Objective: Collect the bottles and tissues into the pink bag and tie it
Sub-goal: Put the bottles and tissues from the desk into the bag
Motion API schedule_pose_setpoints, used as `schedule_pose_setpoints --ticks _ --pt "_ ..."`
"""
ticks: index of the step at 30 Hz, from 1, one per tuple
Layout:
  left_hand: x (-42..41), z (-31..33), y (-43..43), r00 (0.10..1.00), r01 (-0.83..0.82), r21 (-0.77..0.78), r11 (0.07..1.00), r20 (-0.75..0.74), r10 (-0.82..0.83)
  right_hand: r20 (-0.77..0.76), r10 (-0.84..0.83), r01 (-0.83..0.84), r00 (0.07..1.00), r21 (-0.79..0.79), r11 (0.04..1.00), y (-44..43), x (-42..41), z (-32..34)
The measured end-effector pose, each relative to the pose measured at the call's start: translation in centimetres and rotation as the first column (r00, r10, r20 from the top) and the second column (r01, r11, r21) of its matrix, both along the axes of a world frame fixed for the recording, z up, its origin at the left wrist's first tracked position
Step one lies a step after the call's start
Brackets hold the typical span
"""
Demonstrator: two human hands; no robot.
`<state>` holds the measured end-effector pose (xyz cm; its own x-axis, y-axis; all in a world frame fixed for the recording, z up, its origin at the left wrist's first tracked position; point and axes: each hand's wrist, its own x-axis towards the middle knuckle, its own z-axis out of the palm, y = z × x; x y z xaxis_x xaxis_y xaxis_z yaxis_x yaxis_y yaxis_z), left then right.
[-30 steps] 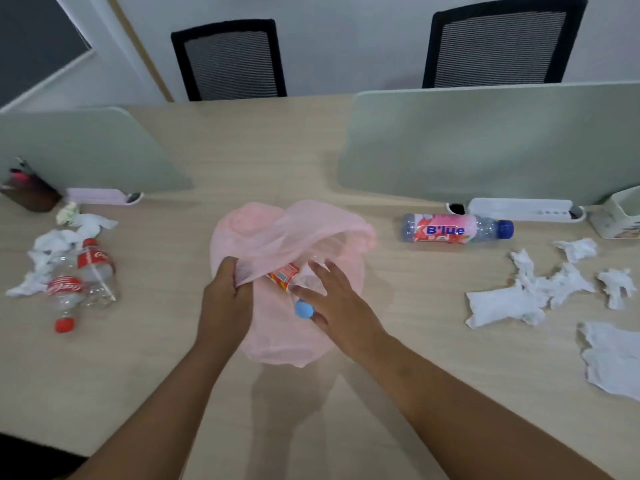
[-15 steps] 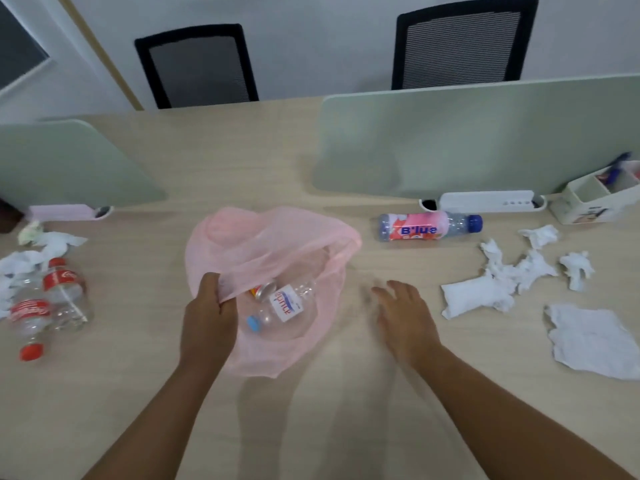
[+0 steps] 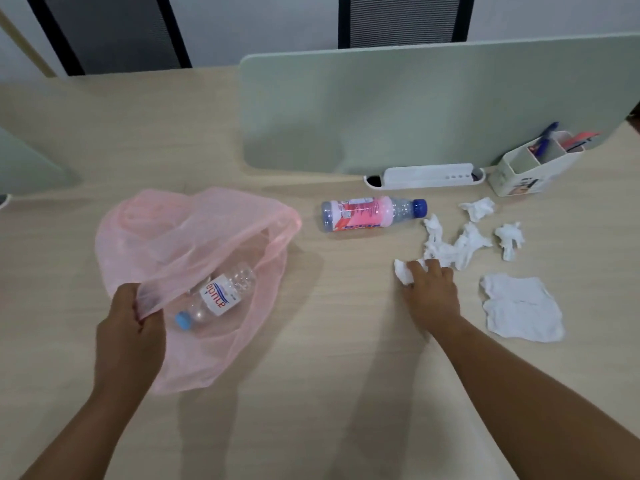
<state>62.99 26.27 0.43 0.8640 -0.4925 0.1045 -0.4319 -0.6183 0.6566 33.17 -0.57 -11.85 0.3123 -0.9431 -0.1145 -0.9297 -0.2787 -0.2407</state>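
A thin pink bag (image 3: 180, 237) lies open on the desk at centre left. My left hand (image 3: 130, 327) grips its near rim and holds the mouth up. Inside lies a clear bottle (image 3: 221, 297) with a light blue cap. To the right, a second bottle (image 3: 372, 214) with a pink label and dark blue cap lies on its side. My right hand (image 3: 431, 294) rests on a crumpled white tissue (image 3: 403, 271), fingers curling over it. More crumpled tissues (image 3: 457, 245) lie just beyond, and a flat tissue (image 3: 521, 311) lies right of the hand.
A pale green divider panel (image 3: 415, 105) stands behind the bottle, with a white power strip (image 3: 426, 174) at its foot. A white pen holder (image 3: 530, 168) with pens sits at the far right. Two black chairs stand beyond the wooden desk (image 3: 311, 393).
My right hand left the bag after dropping the clear bottle in, then moved right onto the tissues. The view swung right, so the cola bottles at the left went out of sight.
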Motion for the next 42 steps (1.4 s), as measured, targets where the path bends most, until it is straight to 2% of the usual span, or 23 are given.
schedule_pose_setpoints --ticks 4,7,11,13,17,22,25,27,29,31,36,40,42 --pt "-0.8 -0.3 -0.1 0.999 -0.028 -0.019 0.999 -0.022 0.028 0.049 0.073 -0.070 0.996 -0.049 0.996 -1.4 -0.8 0.3" --pt "-0.7 -0.5 0.0 0.993 -0.006 0.047 0.999 -0.119 0.012 0.086 0.046 -0.035 0.995 -0.125 0.992 -3.9 -1.6 0.7" --pt "-1.8 -0.2 -0.2 0.997 0.010 0.048 0.999 -0.073 -0.006 -0.061 0.015 -0.015 0.998 -0.008 1.000 -6.7 -2.1 0.1" --pt "-2.4 -0.1 -0.4 0.999 0.007 0.031 0.999 -0.037 -0.006 -0.056 0.055 -0.054 0.997 0.036 0.998 -7.3 -1.9 -0.2" --pt "-2.7 0.0 -0.8 0.999 -0.023 0.042 0.999 -0.027 0.024 0.030 0.102 -0.101 0.994 -0.027 0.994 -6.8 -1.5 -0.2" --pt "-0.4 -1.9 0.1 0.995 0.003 0.097 0.995 -0.101 0.007 0.178 0.141 -0.147 0.974 0.021 0.989 -3.6 -1.8 -0.2" --pt "-1.5 -0.8 -0.2 0.997 -0.049 0.050 0.998 -0.052 0.051 0.339 0.117 -0.156 0.934 0.090 0.984 -0.5 -0.8 1.1" --pt "-2.6 0.7 -0.6 1.000 -0.009 -0.039 0.999 -0.024 0.008 0.425 0.106 -0.187 0.899 0.153 0.970 2.2 0.9 2.7" --pt "-2.5 0.9 -0.4 0.998 0.042 -0.057 0.998 -0.042 -0.044 0.502 0.120 -0.233 0.857 0.169 0.958 4.8 3.0 3.9" --pt "-1.4 0.6 0.3 0.999 0.020 -0.077 0.997 -0.027 -0.022 0.550 0.147 -0.292 0.822 0.186 0.938 7.6 6.0 5.3" --pt "0.8 1.7 1.7 1.000 0.026 -0.156 0.987 -0.003 -0.026 0.678 0.257 -0.454 0.688 0.126 0.882 13.7 15.3 9.1" --pt "2.7 3.6 2.2 0.999 -0.014 -0.260 0.966 -0.054 0.000 0.692 0.307 -0.556 0.653 0.162 0.815 16.9 23.1 9.8" --pt "3.2 4.2 2.3 0.997 -0.021 -0.297 0.955 -0.080 -0.003 0.606 0.418 -0.627 0.677 0.177 0.758 17.4 25.2 9.2"
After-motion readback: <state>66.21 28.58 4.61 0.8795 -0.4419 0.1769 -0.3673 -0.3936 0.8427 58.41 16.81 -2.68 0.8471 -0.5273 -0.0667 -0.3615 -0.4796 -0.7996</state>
